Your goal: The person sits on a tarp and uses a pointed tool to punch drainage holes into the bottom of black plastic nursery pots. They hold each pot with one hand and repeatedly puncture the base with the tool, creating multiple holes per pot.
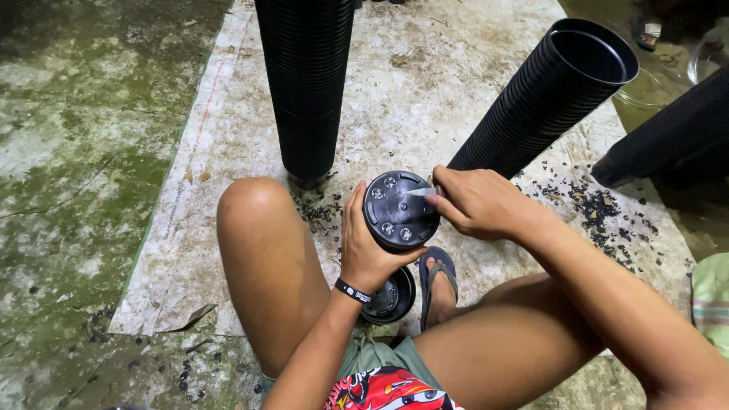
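My left hand (364, 247) grips a black plastic pot (399, 212) from its left side, its round base with several holes turned up toward me. My right hand (474, 203) holds a small pale blade (420, 192) whose tip rests on the pot's base near the upper right edge. A second black pot (393, 298) lies on the ground just below, between my knees, partly hidden by my left wrist, which wears a black band.
Tall stacks of nested black pots stand or lean on a worn woven mat (228, 152): one upright (305, 83), one tilted (547, 91), another at right (668, 137). Black plastic scraps (600, 209) litter the mat. Mossy concrete (76, 152) lies left. My sandalled foot (438, 282) rests below.
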